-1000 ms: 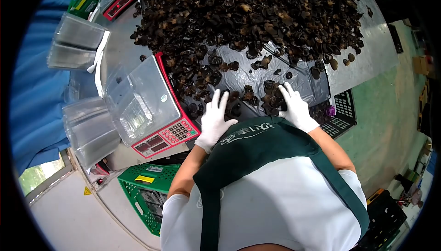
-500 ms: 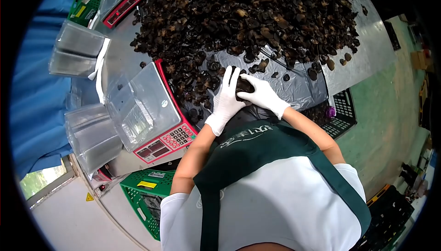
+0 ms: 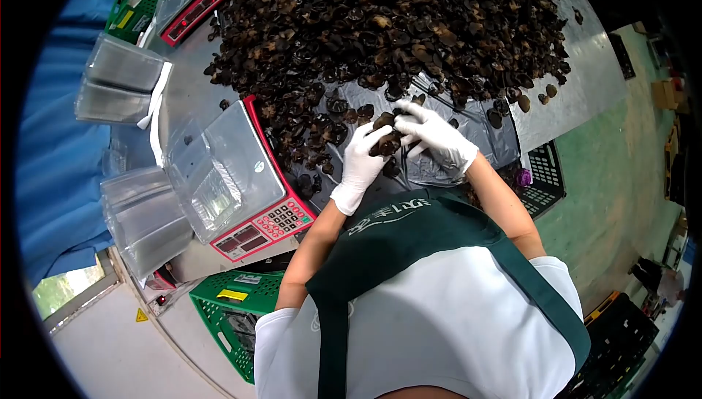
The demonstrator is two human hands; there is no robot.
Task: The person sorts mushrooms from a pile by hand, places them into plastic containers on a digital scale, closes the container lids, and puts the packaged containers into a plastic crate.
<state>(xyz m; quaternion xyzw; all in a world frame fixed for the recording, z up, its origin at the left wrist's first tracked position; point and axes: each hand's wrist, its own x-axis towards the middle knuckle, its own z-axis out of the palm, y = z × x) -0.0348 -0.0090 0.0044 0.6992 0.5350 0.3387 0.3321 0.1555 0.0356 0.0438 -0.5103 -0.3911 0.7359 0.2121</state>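
Both my hands wear white gloves. My left hand point(image 3: 363, 161) curls its fingers against a small bunch of dark wood ear mushrooms point(image 3: 385, 143). To its right, my right hand point(image 3: 441, 138) has its fingers stretched out and apart, the tips close to the same mushrooms; whether they touch cannot be made out. Beneath the hands lies a black plastic sheet point(image 3: 475, 132). A large pile of wood ear mushrooms point(image 3: 380, 26) spreads over the metal table beyond, with loose pieces scattered left of my left hand.
A red-framed digital scale point(image 3: 267, 227) stands at left, bearing a clear plastic tray point(image 3: 216, 187). Stacks of clear trays point(image 3: 146, 216) lie beside it. A second scale point(image 3: 197, 8) is farther back. A green crate point(image 3: 227, 311) sits below left, a black crate point(image 3: 545, 176) at right.
My right hand has drawn away to the right and its fingers have spread. Earlier both hands were together around the dark mushrooms. My left hand stays near its place with the mushrooms.
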